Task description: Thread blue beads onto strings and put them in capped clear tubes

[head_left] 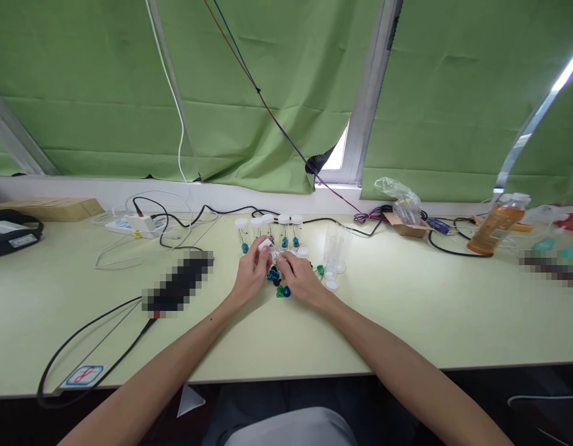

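Observation:
My left hand (253,270) is closed around a small clear tube with a white cap (264,244), tilted between my hands. Close against it, my right hand (299,277) has its fingers pinched near the tube's other end; what they grip is hidden. Below the fingers lie loose dark blue parts (273,274), a green piece (280,292) and a round blue piece (287,291). Behind my hands stand several white-capped clear tubes (284,230) with blue, thin-legged parts inside. Green parts (320,271) lie right of my right hand.
Clear tubes without caps (335,248) and loose white caps (331,285) are to the right. On the left lie a blurred black object (179,285) with a cable and a power strip (132,224). An orange bottle (498,224) and a small cardboard box (407,228) stand farther right.

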A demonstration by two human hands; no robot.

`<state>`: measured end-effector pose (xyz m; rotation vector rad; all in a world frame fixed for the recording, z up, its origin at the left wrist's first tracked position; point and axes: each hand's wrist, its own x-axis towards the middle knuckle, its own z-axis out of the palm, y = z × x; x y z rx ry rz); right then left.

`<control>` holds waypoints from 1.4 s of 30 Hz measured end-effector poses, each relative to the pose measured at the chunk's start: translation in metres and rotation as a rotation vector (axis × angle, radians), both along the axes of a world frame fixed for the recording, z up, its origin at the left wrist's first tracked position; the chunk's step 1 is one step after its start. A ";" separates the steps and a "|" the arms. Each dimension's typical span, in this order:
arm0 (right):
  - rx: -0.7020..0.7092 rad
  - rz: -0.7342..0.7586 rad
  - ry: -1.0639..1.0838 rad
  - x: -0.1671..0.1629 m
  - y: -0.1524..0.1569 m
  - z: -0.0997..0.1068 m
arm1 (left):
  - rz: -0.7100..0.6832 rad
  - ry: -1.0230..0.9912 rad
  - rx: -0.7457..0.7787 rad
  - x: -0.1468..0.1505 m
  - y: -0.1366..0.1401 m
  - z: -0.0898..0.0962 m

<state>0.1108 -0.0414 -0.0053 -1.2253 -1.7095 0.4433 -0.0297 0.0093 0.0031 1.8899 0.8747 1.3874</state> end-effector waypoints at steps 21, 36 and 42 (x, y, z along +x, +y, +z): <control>0.203 -0.184 0.131 0.002 0.009 -0.003 | 0.228 -0.197 0.214 -0.007 0.008 0.016; 0.180 -0.145 0.095 0.002 0.006 0.000 | 0.588 -0.043 0.317 -0.017 0.019 0.018; 0.165 -0.137 0.085 0.001 0.006 -0.001 | 0.631 -0.093 0.302 -0.018 0.019 0.018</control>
